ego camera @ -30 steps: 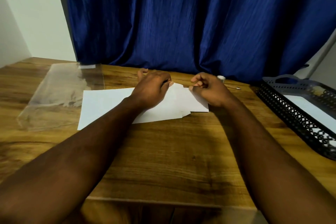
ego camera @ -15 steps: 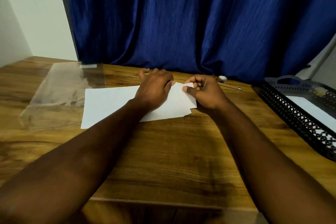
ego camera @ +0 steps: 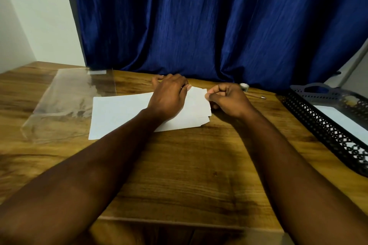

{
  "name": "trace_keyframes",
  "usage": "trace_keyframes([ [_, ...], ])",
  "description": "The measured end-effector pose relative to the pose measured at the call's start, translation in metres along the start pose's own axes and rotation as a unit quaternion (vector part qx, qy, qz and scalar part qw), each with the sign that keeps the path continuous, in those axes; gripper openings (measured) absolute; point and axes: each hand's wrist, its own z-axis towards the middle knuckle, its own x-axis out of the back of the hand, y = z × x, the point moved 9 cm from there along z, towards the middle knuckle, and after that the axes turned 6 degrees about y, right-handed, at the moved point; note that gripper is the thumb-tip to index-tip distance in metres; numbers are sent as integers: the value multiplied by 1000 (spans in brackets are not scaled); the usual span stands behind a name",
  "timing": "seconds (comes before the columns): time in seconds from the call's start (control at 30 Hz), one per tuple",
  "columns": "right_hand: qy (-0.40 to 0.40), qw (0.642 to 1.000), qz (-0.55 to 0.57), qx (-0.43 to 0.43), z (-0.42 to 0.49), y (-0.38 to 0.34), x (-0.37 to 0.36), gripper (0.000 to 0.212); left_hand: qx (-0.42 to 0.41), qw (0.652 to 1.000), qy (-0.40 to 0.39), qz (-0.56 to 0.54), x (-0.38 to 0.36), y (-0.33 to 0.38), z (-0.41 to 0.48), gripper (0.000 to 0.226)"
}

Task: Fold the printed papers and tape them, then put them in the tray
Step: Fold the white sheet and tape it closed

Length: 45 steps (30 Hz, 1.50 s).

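Observation:
White papers [ego camera: 119, 113] lie stacked on the wooden table [ego camera: 189, 165], and the right part of the top sheet is folded over. My left hand [ego camera: 169, 97] presses down on the papers near the fold, fingers curled over the far edge. My right hand [ego camera: 229, 98] pinches the right edge of the folded flap between thumb and fingers. A small roll of tape [ego camera: 244, 86] stands just behind my right hand. The black mesh tray [ego camera: 326, 125] sits at the right and holds a white folded paper [ego camera: 344, 119].
A clear plastic sleeve [ego camera: 73, 101] lies flat at the left of the papers. A pen [ego camera: 255, 96] lies beside the tape roll. A blue curtain [ego camera: 199, 26] hangs behind the table. The table's front edge runs across the bottom.
My right hand has carried the paper's right edge leftward, so the flap now ends nearer my left hand. My left hand stays pressed on the papers.

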Motion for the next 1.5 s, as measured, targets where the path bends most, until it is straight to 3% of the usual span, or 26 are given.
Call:
trace_keyframes([
  [0.4,5,996,-48,73,-6,-5,-30,1,-40,999,9,-26,2,4,0,21],
  [0.7,-11,998,57,-39,-7,10,-34,19,-15,999,9,-48,-3,-1,-1,18],
  [0.97,-42,984,122,-123,-7,17,-38,49,25,999,18,-27,4,-7,-2,20],
  [1.33,-140,985,52,-85,-16,6,-49,69,50,998,-18,-38,-4,-10,-2,22],
  [1.5,-116,988,60,-83,-16,7,-46,64,41,998,1,-45,1,-8,-2,20],
])
